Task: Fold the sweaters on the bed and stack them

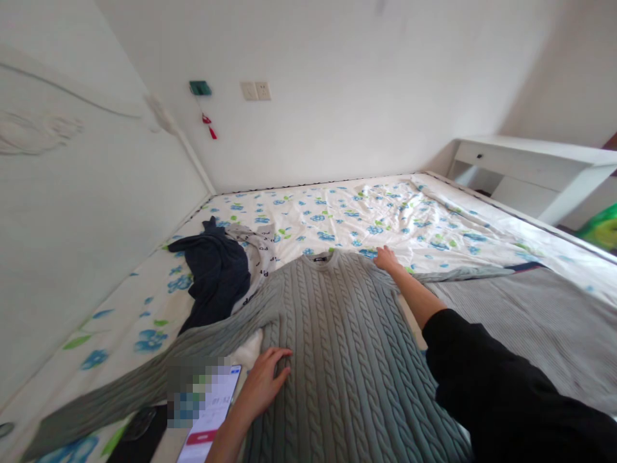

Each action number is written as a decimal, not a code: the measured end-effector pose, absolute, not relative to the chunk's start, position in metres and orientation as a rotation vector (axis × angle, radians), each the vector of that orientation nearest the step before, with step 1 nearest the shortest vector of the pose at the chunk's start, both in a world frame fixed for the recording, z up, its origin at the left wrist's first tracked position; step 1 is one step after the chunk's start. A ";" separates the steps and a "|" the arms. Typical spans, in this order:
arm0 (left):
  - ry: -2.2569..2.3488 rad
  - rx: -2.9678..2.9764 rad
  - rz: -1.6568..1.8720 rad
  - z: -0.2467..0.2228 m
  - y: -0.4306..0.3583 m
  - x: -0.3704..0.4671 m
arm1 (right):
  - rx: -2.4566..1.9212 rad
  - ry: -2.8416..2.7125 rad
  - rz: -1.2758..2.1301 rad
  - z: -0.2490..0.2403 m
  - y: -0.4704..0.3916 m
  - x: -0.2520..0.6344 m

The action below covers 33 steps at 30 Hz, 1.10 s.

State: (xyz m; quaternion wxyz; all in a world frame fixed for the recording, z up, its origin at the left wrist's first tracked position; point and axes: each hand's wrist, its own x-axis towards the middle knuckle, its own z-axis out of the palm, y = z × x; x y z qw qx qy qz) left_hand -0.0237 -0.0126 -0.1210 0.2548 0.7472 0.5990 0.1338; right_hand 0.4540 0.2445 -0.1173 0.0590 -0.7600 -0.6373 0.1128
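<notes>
A grey-green cable-knit sweater (332,321) lies spread on the bed, its neckline away from me and its sleeves out to both sides. My left hand (267,379) rests on the sweater's left edge, thumb and fingers apart. At the right shoulder of the sweater, my right hand (387,258) reaches out with its fingers extended, touching the cloth or the sheet beside it. Beside my left wrist lies a phone (212,411) with a lit screen, partly covered by my forearm. A second, dark phone (139,434) lies to its left, near the left sleeve.
Dark navy clothing (216,276) and a light printed garment (260,247) lie bunched at the left. A grey ribbed garment (511,321) is spread at the right. Beneath is a blue-flowered bedsheet (318,218). A white desk (525,164) stands beyond the bed's right side.
</notes>
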 end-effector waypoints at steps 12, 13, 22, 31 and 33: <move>2.163 1.981 0.095 -0.123 -0.007 -0.036 | -2.582 -1.774 0.394 -0.144 0.177 0.554; 2.202 1.946 0.026 -0.120 -0.007 -0.038 | -2.593 -1.755 0.396 -0.143 0.174 0.564; 2.062 1.810 -0.209 -0.097 0.004 -0.071 | -2.418 -1.431 0.224 -0.143 0.161 0.629; 2.059 1.837 0.100 -0.129 0.017 -0.071 | -2.667 -0.718 0.338 -0.135 0.100 0.752; 2.070 1.842 0.087 -0.136 0.017 -0.073 | -2.648 -0.722 0.320 -0.135 0.100 0.753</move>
